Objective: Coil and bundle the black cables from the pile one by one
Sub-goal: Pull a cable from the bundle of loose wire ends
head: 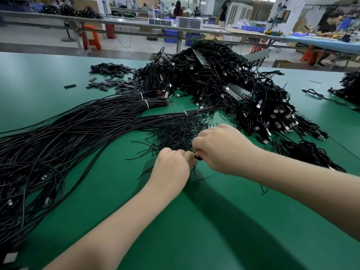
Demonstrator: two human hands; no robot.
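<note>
- A green-matted bench point(214, 221) in a busy workshop carries a heap of black USB cables point(224, 84) at the back.
- Both hands, left point(171, 168) and right point(222, 151), fingers curled, pinch a small black piece (probably a tie) beside thin black wire ties point(179, 131).
- Judged step: tying; next calls for twisting tight.

Green table point(214, 221); flat black sleeve pieces point(115, 78) far left; orange stools point(91, 37) beyond; maybe circuit boards point(202, 55).

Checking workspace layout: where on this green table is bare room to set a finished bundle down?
Bare table between the forearms, and far left beyond the long cables. Crowded: tangled pile, tie heap by both hands.
</note>
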